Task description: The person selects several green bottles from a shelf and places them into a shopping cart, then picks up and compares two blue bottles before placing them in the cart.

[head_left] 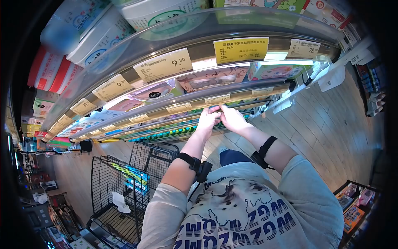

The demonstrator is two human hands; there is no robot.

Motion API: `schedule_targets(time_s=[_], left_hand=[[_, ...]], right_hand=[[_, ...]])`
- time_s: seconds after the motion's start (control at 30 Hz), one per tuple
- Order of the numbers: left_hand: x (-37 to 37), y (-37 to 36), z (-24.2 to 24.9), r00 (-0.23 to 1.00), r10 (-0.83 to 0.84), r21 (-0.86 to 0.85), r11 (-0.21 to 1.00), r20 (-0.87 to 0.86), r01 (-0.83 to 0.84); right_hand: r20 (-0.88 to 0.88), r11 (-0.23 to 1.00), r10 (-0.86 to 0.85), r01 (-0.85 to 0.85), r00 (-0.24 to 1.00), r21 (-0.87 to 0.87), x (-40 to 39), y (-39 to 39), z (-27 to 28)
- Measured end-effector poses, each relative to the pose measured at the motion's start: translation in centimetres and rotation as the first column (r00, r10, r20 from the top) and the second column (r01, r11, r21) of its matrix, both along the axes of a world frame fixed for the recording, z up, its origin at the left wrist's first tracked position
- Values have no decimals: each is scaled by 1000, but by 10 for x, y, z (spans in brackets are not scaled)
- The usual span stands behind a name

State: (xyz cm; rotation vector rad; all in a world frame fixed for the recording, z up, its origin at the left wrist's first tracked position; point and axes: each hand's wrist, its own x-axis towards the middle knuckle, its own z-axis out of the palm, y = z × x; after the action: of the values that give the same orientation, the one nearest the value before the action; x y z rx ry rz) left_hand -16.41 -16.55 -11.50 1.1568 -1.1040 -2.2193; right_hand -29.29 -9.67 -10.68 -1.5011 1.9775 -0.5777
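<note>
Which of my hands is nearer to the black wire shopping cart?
Left. Your left hand is by the shelf edge, up and right of the cart; your right hand is just beyond it, farther right.

Both arms [198, 145] extended forward, converging; left hand [208, 120], right hand [233, 119] close together.

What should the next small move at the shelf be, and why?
Probably settle the right hand's fingertips on the lower price tag and check its seating: both that hand and the left hand are raised close below it, fingers nearly meeting.
</note>
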Motion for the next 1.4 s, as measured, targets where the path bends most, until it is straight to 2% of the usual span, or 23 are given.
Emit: schedule_targets(time_s=[0.27,0.33,0.4,0.47,0.5,0.53,0.57,0.63,0.7,0.77,0.83,0.9,0.97,1.0,1.03,1.07,1.13,1.17,1.23,1.3,1.33,1.37,1.4], left_hand=[[-1,-2,-3,1000,-8,-8,1000,-19,8],[-2,1,-3,1000,13,0,1000,17,-13],[-2,3,5,995,-45,-51,997,87,50],[7,11,-3,977,-66,-245,963,201,116],[16,21,16,973,-27,-314,944,228,100],[28,25,12,970,-31,-425,895,241,135],[44,30,26,971,-87,-476,860,222,186],[80,44,39,975,-87,-471,864,205,176],[120,57,31,989,-16,-454,887,148,83],[166,73,24,986,61,-448,894,153,14],[217,90,35,974,128,-408,912,189,-41],[274,110,51,945,208,-396,913,252,-96],[328,133,57,897,327,-442,880,296,-175],[352,145,58,865,398,-468,853,304,-228],[377,157,63,834,445,-442,852,328,-281],[400,168,71,807,489,-410,845,332,-343],[443,190,73,755,578,-385,802,311,-456],[462,201,74,724,633,-366,765,276,-529],[495,217,75,654,737,-329,669,172,-667],[523,228,77,563,804,-311,594,190,-742],[534,231,80,522,840,-311,540,145,-782],[545,234,78,523,842,-303,536,131,-788],[557,236,75,489,860,-284,509,145,-812]], right_hand=[[-8,1000,20,-20,1000,2,-3,0,-4],[-60,999,14,-16,998,-34,-1,1,-9],[-61,999,46,-47,997,-19,-1,4,-5],[-106,994,92,-99,990,-56,4,10,10],[-117,986,93,-107,989,-128,11,12,20],[-101,945,107,-133,989,-300,16,16,18],[-95,906,119,-147,988,-396,23,16,18],[-126,904,197,-230,972,-359,50,12,34],[-9,899,344,-332,939,-284,77,6,52],[-7,874,433,-422,901,-241,108,-4,54],[105,769,594,-525,798,-363,142,-13,51],[93,737,644,-583,759,-342,185,-21,61],[112,718,694,-670,711,-190,229,-28,77],[52,683,728,-717,684,-139,251,-31,87],[41,673,738,-728,674,-132,272,-33,90],[41,613,784,-761,620,-213,291,-34,92],[40,508,850,-796,526,-331,332,-35,100],[29,503,852,-803,523,-320,352,-38,100],[24,401,900,-807,435,-434,390,-45,97],[4,408,899,-835,437,-368,429,-50,111],[29,463,882,-853,470,-240,451,-54,117],[48,508,861,-854,506,-109,472,-58,121],[37,486,873,-865,485,-125,492,-62,119]])
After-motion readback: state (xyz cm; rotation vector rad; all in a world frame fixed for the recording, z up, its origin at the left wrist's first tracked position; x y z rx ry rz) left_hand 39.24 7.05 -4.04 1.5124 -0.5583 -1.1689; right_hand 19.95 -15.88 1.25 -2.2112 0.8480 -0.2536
